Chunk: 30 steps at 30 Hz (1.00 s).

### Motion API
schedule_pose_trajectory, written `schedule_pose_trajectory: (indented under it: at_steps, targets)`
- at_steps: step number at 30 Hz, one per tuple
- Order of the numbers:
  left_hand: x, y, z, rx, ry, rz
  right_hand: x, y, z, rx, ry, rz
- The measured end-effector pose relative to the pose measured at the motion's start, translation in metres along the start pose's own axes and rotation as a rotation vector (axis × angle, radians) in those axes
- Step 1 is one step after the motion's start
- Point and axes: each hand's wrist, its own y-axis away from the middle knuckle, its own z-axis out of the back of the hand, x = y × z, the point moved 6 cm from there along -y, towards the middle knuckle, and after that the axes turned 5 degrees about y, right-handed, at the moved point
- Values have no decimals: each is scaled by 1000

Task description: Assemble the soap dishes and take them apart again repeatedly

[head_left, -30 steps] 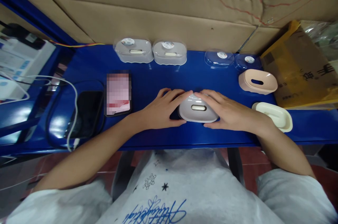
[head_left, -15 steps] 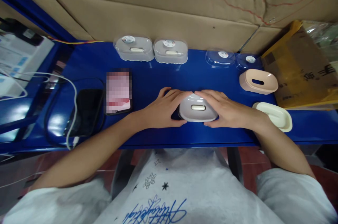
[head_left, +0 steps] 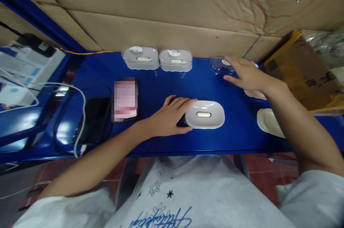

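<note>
A grey oval soap dish (head_left: 212, 118) with a cream bar showing in its slot rests near the table's front edge. My left hand (head_left: 172, 117) grips its left end, thumb at the front and fingers behind. Farther back on the right, my right hand (head_left: 243, 72) is spread around the right end of a clear plastic lid (head_left: 216, 66) with a round sticker. Whether those fingers touch it I cannot tell. Partly behind my right hand and forearm are a peach dish (head_left: 255, 94) and a cream dish (head_left: 268, 122).
Two grey soap dishes under clear lids, a left one (head_left: 142, 62) and a right one (head_left: 176, 63), stand at the back. A phone (head_left: 125, 100) with a lit screen, a dark phone (head_left: 92, 120) and white cables lie left. A cardboard box (head_left: 303, 77) stands right.
My right hand has let go of the grey soap dish and moved back and right to the clear lid. My left hand remains on the dish.
</note>
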Motion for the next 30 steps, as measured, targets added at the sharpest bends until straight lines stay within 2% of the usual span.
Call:
schedule_pose_trajectory:
  at_steps: [2,5,10,16,20,23,26,30]
  targets:
    - [0,0,0,4,1,1,-14,-12,-11,28,64,-33]
    - [0,0,0,4,15,1,-17,-19,-27,41,102,-27]
    - [2,1,1,0,60,17,3,-12,-33,6,83,37]
    - [5,2,1,2,115,41,21,-9,-30,3,-168,94]
    - [7,1,1,-4,159,73,48,14,4,-133,-243,156]
    - [9,-1,0,-14,173,86,85,48,21,-104,-278,261]
    - [12,-1,-2,-24,173,84,118,78,13,-11,-259,339]
    - [15,0,-4,-33,165,68,134,90,-10,-6,-210,349]
